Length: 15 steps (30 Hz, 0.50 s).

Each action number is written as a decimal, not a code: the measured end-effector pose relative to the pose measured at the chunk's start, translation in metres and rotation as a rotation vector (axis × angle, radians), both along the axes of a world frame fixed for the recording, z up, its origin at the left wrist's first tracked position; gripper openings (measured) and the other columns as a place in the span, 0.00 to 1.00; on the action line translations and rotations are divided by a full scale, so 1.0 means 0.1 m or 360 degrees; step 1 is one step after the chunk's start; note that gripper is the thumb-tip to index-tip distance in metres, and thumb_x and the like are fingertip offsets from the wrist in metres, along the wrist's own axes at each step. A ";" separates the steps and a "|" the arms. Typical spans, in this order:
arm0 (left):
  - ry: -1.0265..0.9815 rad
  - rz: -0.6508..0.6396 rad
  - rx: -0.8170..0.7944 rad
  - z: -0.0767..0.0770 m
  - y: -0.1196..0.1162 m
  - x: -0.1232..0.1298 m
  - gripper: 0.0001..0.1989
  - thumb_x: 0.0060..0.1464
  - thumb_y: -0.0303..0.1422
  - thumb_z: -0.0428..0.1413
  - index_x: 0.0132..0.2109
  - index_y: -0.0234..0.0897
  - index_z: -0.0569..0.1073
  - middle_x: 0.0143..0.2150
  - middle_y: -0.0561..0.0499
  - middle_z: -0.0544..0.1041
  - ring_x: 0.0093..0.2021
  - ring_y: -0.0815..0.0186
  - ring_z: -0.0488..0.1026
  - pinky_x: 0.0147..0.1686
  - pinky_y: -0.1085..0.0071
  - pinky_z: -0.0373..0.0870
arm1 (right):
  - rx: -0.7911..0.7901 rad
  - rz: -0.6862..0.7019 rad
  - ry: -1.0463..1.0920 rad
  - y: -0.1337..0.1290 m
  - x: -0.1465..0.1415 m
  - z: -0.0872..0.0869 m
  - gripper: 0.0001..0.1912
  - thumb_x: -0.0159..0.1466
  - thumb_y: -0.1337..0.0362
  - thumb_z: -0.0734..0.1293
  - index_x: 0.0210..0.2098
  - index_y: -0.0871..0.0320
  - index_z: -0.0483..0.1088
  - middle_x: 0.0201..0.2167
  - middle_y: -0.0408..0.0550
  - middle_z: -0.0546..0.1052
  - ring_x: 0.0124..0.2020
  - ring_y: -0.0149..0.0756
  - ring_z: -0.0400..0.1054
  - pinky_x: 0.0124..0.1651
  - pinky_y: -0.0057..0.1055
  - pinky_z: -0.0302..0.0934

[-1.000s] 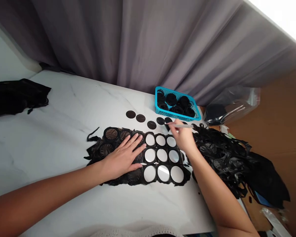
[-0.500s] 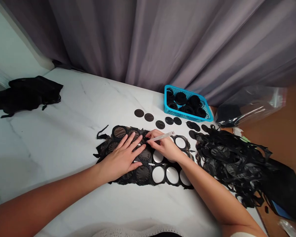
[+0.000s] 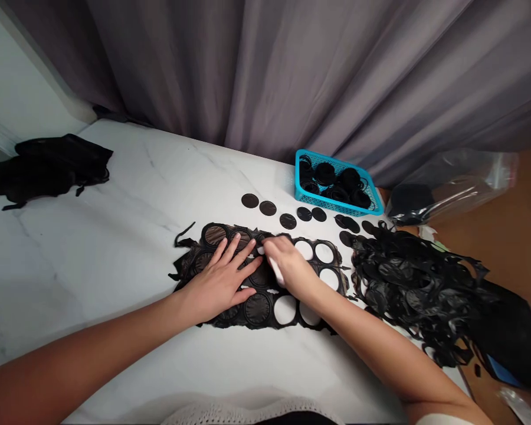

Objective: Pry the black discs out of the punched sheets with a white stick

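Resting palm-down, left hand (image 3: 219, 283) lies on the 9 o'clock half of sheet (image 3: 259, 308), fingers spread, gripping nothing. Sheet: black, flat on table (image 3: 159, 203); rounds dark toward 9, showing white toward 3. Right hand (image 3: 289, 265) near sheet centre, fingers pinched on pale tool (image 3: 277, 273); tool tip not discernible. From sheet centre: tangled scraps (image 3: 418, 289) at 3 o'clock; loose black discs (image 3: 288, 221) from 12 to 2; blue basket (image 3: 336, 206) of black pieces (image 3: 325, 173) at 1; clear bag (image 3: 460, 183) at 2; black heap (image 3: 62, 162) at 10; grey curtain (image 3: 230, 71) farthest, at 12.
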<state>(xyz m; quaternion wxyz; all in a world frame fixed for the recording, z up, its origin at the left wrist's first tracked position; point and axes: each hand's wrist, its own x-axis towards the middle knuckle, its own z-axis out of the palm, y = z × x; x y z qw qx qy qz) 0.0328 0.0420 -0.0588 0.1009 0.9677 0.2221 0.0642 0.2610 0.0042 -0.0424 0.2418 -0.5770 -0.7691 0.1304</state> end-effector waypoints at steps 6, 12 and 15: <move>-0.0043 -0.0019 0.0016 0.00 0.00 -0.06 0.32 0.66 0.51 0.49 0.70 0.43 0.57 0.74 0.42 0.48 0.73 0.43 0.39 0.68 0.45 0.45 | 0.0317 -0.0672 -0.0016 0.12 0.59 0.13 0.08 0.69 0.68 0.55 0.36 0.55 0.64 0.35 0.53 0.74 0.36 0.44 0.66 0.40 0.39 0.60; -0.0075 0.0113 0.0114 -0.01 0.09 -0.36 0.34 0.68 0.52 0.43 0.69 0.31 0.59 0.72 0.35 0.53 0.73 0.48 0.47 0.68 0.49 0.48 | 0.0110 -0.0189 0.0264 0.19 0.04 0.18 0.06 0.70 0.65 0.59 0.39 0.54 0.66 0.37 0.51 0.77 0.37 0.41 0.70 0.41 0.36 0.62; -0.0120 0.0107 0.0127 -0.04 0.10 -0.48 0.31 0.68 0.50 0.44 0.69 0.35 0.59 0.73 0.39 0.53 0.73 0.49 0.47 0.68 0.49 0.51 | -0.0097 0.0080 0.0462 0.27 -0.26 0.13 0.05 0.70 0.66 0.59 0.38 0.54 0.66 0.39 0.49 0.77 0.38 0.38 0.71 0.42 0.34 0.63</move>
